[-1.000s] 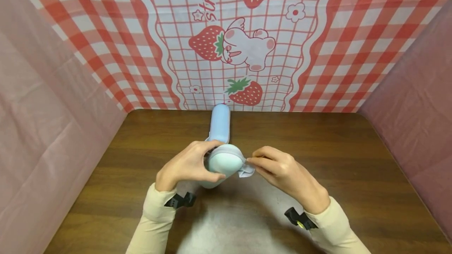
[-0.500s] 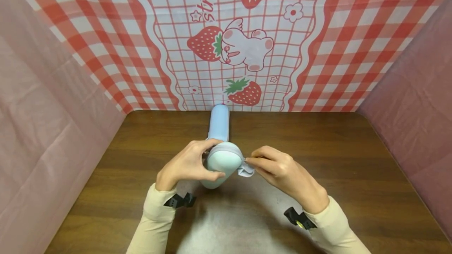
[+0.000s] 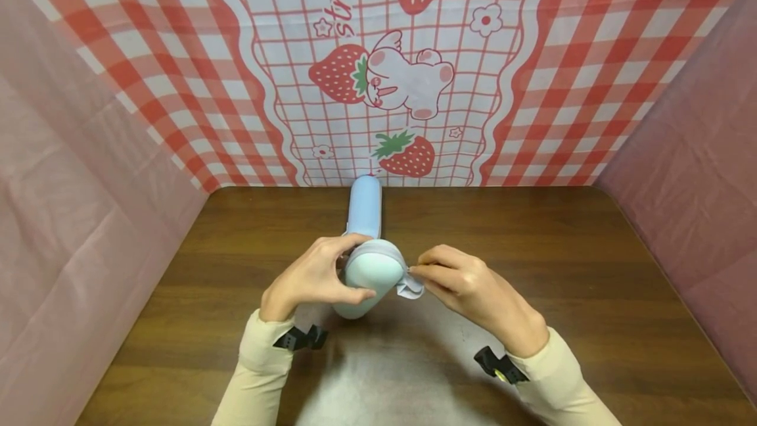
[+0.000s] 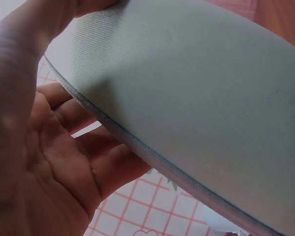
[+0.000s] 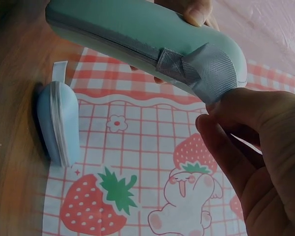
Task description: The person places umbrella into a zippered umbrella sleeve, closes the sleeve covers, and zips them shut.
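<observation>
A mint-green zippered case (image 3: 374, 271), long and rounded like a glasses case, is held tilted above the table. My left hand (image 3: 310, 275) grips it from the left, thumb on the near side and fingers round the far side. In the left wrist view the left hand's fingers lie along the grey zipper seam (image 4: 132, 142). At the case's right end, my right hand (image 3: 473, 284) pinches the zipper pull with thumb and forefinger; the pull itself is mostly hidden. A grey fabric loop (image 5: 211, 71) juts out from the case beside those fingertips.
A light blue zippered case (image 3: 365, 206) lies on the wooden table (image 3: 532, 235) behind the green one, against the back cloth. That strawberry-print cloth (image 3: 402, 84) hangs at the back. Pink cloth walls (image 3: 698, 150) close in both sides.
The hands and the green case keep almost the same pose. The view has shifted slightly, so the background sits a little further left.
</observation>
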The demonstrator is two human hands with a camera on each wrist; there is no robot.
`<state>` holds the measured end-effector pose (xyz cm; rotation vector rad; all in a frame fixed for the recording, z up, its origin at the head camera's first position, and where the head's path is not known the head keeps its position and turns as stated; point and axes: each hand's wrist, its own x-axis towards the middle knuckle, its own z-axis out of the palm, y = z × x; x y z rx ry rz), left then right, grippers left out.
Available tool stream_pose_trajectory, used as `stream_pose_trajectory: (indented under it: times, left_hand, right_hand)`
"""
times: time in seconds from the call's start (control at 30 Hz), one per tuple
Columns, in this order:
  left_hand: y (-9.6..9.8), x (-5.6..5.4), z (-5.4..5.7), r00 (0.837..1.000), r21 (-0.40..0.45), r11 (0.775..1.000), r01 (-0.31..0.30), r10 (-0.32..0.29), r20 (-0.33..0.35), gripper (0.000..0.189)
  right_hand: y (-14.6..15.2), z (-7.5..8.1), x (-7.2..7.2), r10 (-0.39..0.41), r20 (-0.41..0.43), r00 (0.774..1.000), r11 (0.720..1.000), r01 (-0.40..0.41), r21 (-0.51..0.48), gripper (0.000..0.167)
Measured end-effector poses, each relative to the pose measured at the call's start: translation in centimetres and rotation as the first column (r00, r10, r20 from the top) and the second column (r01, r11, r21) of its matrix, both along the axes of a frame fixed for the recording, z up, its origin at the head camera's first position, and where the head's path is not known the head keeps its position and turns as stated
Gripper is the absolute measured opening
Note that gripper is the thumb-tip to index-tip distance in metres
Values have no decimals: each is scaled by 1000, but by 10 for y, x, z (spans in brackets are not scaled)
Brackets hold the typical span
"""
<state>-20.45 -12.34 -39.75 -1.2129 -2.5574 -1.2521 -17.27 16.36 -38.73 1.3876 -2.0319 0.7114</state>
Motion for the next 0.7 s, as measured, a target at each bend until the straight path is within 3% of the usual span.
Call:
stream_pose_trajectory:
  times: [0.17, 0.43, 0.7]
  left_hand:
    - [0, 0, -1, 1000, 11, 1000, -5, 5, -1, 67]
    - [2, 0, -2, 1000, 7, 1000, -12, 12, -15, 68]
    - [2, -1, -2, 1000, 15, 1000, 5, -4, -28, 67]
  right_hand:
    - [0, 1, 0, -1, 14, 1000, 1000, 1, 7, 10]
    - [1, 1, 0, -5, 17, 1000, 1000, 5, 17, 24]
    - [2, 2, 1, -20, 51, 998, 999, 17, 47, 24]
